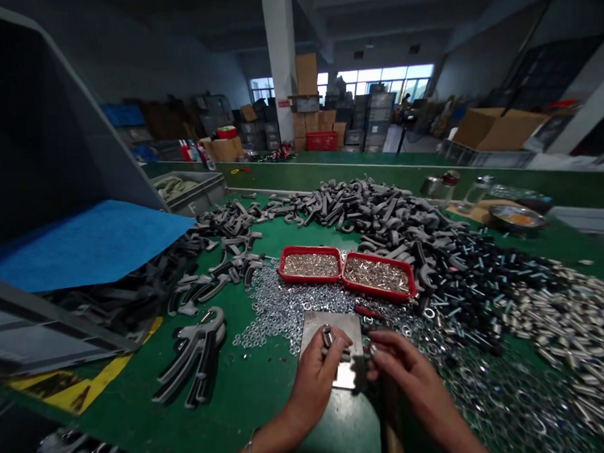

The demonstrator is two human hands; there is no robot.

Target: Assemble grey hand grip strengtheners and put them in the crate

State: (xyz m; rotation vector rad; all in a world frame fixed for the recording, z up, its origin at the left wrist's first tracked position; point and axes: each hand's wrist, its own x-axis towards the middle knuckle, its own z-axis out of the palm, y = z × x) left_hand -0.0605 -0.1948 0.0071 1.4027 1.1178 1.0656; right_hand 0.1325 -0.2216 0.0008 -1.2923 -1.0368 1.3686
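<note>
Over the flat grey metal plate [331,318], the left hand [316,373] pinches a silver metal cylinder [328,333]; weak pinching could drop it. The right hand [405,359]: I cannot tell its hold.

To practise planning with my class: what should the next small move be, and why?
Probably bring the right hand across to the small silvery cylindrical metal piece: the left hand holds that piece over the grey rectangular metal plate, while the right hand is close beside it but apart.
</note>
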